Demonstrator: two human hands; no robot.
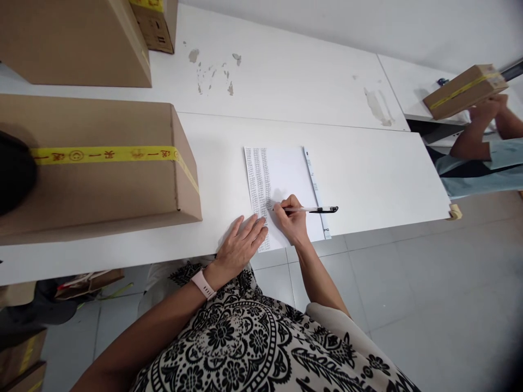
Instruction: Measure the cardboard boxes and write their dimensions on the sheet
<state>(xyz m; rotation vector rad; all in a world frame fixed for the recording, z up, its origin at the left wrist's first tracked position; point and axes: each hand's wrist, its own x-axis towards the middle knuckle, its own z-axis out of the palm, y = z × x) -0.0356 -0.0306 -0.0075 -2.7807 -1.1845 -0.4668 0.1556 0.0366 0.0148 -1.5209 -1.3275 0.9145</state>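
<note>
A sheet of paper (286,169) lies at the front edge of the white table, with several columns of small dark writing down its left part. In my right hand (293,220) is a pen (310,209) with a clear barrel and black cap end, its tip on the page beside the written columns. My left hand (242,245) rests flat on the lower left of the sheet, fingers stretched out, holding nothing. Under the sheet's right side shows a light blue printed strip (315,190), perhaps the edge of a pad or another page.
A large taped cardboard box (102,188) stands left of the paper, with another box (77,43) behind it. The white table (379,174) has peeled patches. At the far right a co-worker's hands hold a carton (466,92). More boxes (20,354) sit on the floor.
</note>
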